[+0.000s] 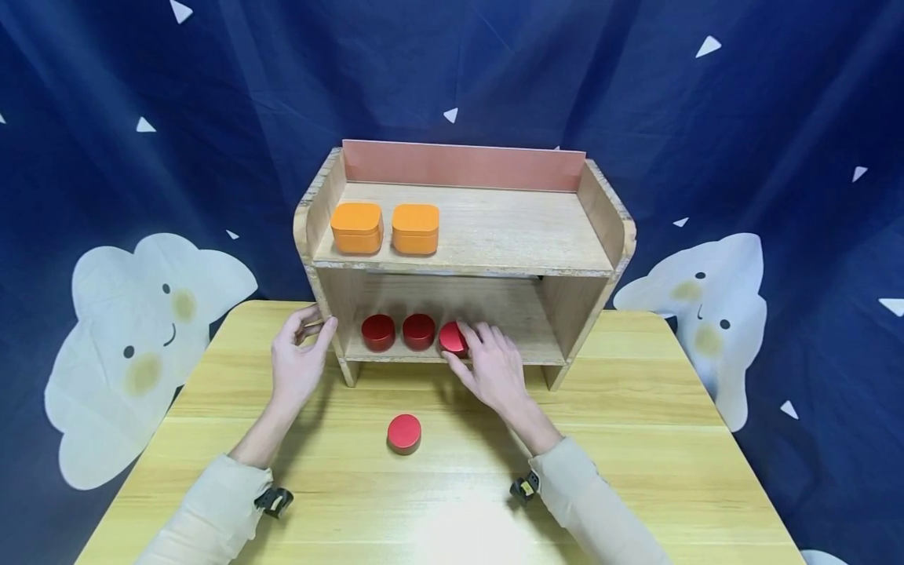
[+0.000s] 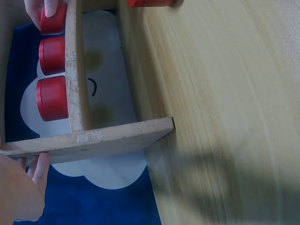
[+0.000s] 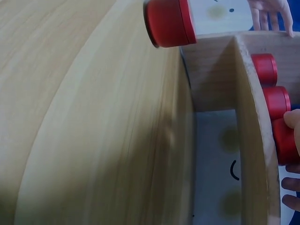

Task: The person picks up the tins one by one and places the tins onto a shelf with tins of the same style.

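A small two-tier wooden shelf [image 1: 462, 271] stands on the table. My left hand [image 1: 300, 357] holds its left side panel, with fingers [image 2: 41, 171] against the outer face and the thumb at the front edge. On the lower tier my right hand [image 1: 497, 367] grips a round red tin [image 1: 452, 337] between thumb and fingers. Two more red tins, one in the middle [image 1: 419, 332] and one at the left [image 1: 378, 333], sit in a row beside it. Another red tin [image 1: 404, 434] stands on the table in front of the shelf.
Two orange rounded-square tins, a left one [image 1: 357, 228] and a right one [image 1: 415, 229], stand on the upper tier's left part. A pink back board [image 1: 462, 165] edges that tier. Behind the wooden table [image 1: 339, 502] hangs a dark blue curtain [image 1: 494, 71] with white clouds.
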The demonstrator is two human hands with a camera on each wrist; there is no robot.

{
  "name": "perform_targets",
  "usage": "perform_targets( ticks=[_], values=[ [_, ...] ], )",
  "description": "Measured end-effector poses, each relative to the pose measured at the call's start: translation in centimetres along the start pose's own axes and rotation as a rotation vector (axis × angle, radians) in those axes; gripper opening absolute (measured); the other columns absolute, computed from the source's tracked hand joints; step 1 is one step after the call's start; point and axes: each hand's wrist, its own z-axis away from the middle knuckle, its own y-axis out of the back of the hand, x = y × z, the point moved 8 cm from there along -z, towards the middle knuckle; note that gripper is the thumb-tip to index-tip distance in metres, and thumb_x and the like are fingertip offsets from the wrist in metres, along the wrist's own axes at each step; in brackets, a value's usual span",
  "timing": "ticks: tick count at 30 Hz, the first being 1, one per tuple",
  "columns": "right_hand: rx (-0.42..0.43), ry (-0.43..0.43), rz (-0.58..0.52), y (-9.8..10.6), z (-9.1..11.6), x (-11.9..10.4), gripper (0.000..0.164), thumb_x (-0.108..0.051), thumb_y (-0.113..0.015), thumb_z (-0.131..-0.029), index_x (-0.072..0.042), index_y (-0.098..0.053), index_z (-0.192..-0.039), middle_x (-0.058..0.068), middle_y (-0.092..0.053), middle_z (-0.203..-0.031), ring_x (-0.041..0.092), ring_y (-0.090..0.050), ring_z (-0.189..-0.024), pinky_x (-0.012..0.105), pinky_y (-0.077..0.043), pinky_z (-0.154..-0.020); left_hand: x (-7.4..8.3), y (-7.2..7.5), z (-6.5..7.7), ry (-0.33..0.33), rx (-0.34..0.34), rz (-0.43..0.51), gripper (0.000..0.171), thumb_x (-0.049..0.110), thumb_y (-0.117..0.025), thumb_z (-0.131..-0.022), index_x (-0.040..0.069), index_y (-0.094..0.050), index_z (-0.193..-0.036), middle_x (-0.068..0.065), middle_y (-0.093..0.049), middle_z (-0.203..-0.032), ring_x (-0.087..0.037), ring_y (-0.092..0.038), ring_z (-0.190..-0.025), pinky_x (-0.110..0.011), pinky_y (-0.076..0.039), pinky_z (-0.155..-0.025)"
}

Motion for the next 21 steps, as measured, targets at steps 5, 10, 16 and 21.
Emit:
perform_targets(
  ticks=[5,10,16,21],
  values=[
    [0.022,-0.001,-0.004,-0.1,-0.1,0.1,0.055,-0.05,-0.077,-0.09,-0.01,-0.071,-0.128,0.008,-0.073,-0.106,0.027,-0.07,-0.085,0.037,-0.061,-0.067,0.1,0.0,0.0,-0.003,0.002,0.015,0.03,0.012,-0.074,-0.099,0.001,-0.071,-0.127,0.029,-0.068,-0.104,0.007,-0.069,-0.093,-0.007,-0.056,-0.075],
    [0.002,-0.012,-0.005,-0.6,-0.2,0.3,0.055,-0.05,-0.073,-0.093,-0.01,-0.071,-0.13,0.009,-0.073,-0.106,0.028,-0.07,-0.086,0.039,-0.061,-0.067,0.1,0.0,0.0,-0.007,0.001,0.021,0.029,0.012,-0.074,-0.099,0.001,-0.071,-0.126,0.029,-0.069,-0.104,0.006,-0.069,-0.094,-0.007,-0.057,-0.076],
    [-0.014,-0.039,-0.011,-1.1,-0.5,0.7,0.055,-0.05,-0.072,-0.094,-0.011,-0.071,-0.132,0.011,-0.073,-0.107,0.03,-0.071,-0.089,0.042,-0.061,-0.066,0.1,0.0,0.0,-0.016,0.002,0.017,0.029,0.013,-0.074,-0.099,0.001,-0.071,-0.125,0.029,-0.069,-0.104,0.005,-0.07,-0.094,-0.007,-0.057,-0.075],
    [-0.03,-0.053,-0.004,-1.5,-0.8,1.0,0.055,-0.051,-0.072,-0.095,-0.011,-0.071,-0.132,0.011,-0.073,-0.107,0.031,-0.072,-0.09,0.044,-0.062,-0.067,0.1,0.0,0.0,-0.018,0.002,0.017,0.029,0.013,-0.074,-0.099,0.002,-0.071,-0.126,0.029,-0.069,-0.104,0.006,-0.069,-0.094,-0.008,-0.057,-0.074]
  ],
)
